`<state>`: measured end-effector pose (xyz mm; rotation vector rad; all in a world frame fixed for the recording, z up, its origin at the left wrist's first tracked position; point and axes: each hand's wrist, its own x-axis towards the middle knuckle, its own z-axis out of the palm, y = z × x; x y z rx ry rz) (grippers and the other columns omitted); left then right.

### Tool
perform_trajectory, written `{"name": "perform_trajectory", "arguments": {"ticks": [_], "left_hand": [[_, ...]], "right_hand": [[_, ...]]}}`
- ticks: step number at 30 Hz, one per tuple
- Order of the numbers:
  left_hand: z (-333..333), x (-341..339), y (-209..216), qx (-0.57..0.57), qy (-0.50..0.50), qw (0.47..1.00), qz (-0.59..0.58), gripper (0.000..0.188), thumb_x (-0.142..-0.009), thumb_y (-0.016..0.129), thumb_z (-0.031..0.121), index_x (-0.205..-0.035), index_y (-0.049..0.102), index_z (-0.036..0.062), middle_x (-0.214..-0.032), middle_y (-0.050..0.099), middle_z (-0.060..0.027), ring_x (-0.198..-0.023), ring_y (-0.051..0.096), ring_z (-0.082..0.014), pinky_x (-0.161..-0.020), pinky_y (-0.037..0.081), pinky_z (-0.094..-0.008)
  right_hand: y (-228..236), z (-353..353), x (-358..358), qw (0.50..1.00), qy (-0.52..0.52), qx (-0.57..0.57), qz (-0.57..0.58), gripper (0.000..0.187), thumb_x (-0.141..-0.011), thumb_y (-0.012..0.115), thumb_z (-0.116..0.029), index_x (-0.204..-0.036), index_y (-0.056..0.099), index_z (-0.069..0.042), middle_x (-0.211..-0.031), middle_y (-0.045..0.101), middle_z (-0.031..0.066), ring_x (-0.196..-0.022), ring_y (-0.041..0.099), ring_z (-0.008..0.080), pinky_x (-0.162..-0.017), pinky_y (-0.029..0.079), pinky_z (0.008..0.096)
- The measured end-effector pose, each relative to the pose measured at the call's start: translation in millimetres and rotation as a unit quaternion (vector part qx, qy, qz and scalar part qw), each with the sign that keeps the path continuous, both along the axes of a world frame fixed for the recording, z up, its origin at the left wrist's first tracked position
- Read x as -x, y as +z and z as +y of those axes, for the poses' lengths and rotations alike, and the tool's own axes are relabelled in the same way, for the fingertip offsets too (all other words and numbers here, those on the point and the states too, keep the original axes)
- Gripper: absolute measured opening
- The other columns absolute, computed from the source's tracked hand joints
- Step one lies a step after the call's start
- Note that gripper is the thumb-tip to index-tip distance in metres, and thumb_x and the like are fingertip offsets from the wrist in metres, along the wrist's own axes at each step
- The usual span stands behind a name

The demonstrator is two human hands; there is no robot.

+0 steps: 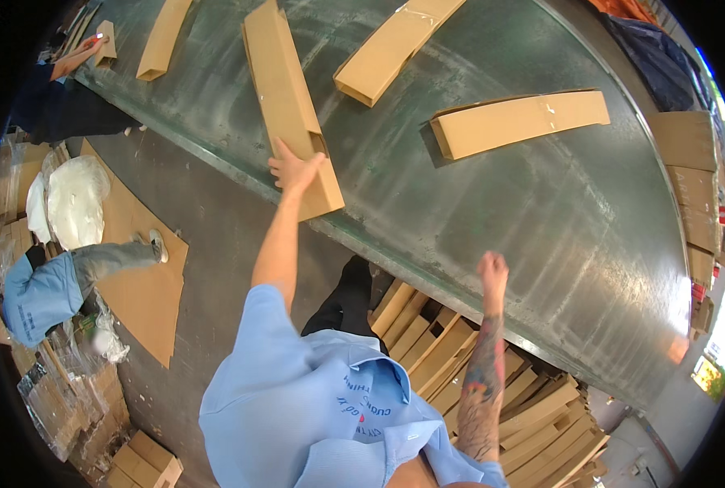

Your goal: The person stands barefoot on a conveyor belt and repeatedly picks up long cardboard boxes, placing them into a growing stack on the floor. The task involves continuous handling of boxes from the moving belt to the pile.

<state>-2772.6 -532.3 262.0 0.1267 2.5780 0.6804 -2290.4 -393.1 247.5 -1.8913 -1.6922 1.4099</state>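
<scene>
Head view, left hand (pixel 297 172) with fingers gripping a box (pixel 283 102), which rests on the counter (pixel 428 220), right hand (pixel 493 272) with fingers curled closed

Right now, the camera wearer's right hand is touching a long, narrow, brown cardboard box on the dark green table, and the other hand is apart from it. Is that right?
Not quite: the head view shows the left hand touching the long, narrow, brown cardboard box on the dark green table, while the right hand is apart from it.
</scene>
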Motion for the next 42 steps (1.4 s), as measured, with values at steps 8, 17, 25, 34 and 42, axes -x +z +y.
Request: {"name": "perform_trajectory", "arguments": {"ticks": [8, 17, 25, 34, 42], "left_hand": [[-18.3, 98.4, -9.8, -0.388, -0.002, 0.919, -0.076, 0.084, -0.073, 0.072, 0.022, -0.147, 0.038, -0.0003, -0.129, 0.057, -0.0194, -0.114, 0.058, -0.03, -0.099, 0.047, -0.036], [-60.1, 71.5, -36.5, -0.374, 0.11, 0.884, -0.259, 0.041, -0.082, 0.058, 0.028, -0.114, 0.062, 0.0022, -0.094, 0.066, -0.0089, -0.089, 0.067, -0.0224, -0.078, 0.054, -0.0354], [-4.2, 43.9, -39.3, -0.376, 0.085, 0.852, -0.355, 0.034, -0.083, 0.055, 0.021, -0.112, 0.059, 0.0033, -0.094, 0.065, -0.0106, -0.084, 0.066, -0.0228, -0.072, 0.054, -0.0348], [-17.2, -28.4, -29.9, -0.475, 0.003, 0.843, -0.252, 0.077, -0.07, 0.049, 0.005, -0.146, 0.04, -0.0018, -0.139, 0.051, -0.0116, -0.128, 0.049, -0.0227, -0.106, 0.041, -0.0322], [-44.9, 31.6, -12.9, -0.491, 0.079, 0.828, -0.261, 0.075, -0.073, 0.049, 0.005, -0.147, 0.04, 0.003, -0.134, 0.054, -0.0113, -0.119, 0.055, -0.0223, -0.099, 0.046, -0.0319]], "right_hand": [[-41.1, 161.5, 229.1, 0.979, -0.147, 0.01, 0.144, 0.07, -0.088, 0.074, -0.048, -0.124, 0.055, 0.009, -0.124, 0.062, 0.0133, -0.117, 0.056, 0.0217, -0.099, 0.044, 0.0347], [-77.1, 140.8, 201.1, 0.922, -0.232, -0.064, 0.304, 0.056, -0.085, 0.082, -0.025, -0.118, 0.052, 0.009, -0.123, 0.06, 0.0152, -0.114, 0.058, 0.0231, -0.1, 0.044, 0.0363], [-72.3, 216.1, 211.0, 0.923, -0.248, -0.037, 0.293, 0.05, -0.084, 0.081, -0.02, -0.122, 0.058, 0.002, -0.119, 0.063, 0.0131, -0.111, 0.058, 0.02, -0.098, 0.044, 0.034], [24.7, 56.7, 136.7, 0.946, -0.135, -0.203, 0.212, 0.026, -0.087, 0.066, -0.011, -0.108, 0.056, 0.002, -0.103, 0.061, 0.0067, -0.094, 0.055, 0.0135, -0.083, 0.049, 0.0307], [102.2, 10.9, 215.7, 0.905, 0.203, -0.364, 0.086, 0.027, -0.077, 0.073, -0.022, -0.092, 0.055, -0.008, -0.084, 0.055, 0.0066, -0.084, 0.055, 0.026, -0.089, 0.031, 0.041]]}}
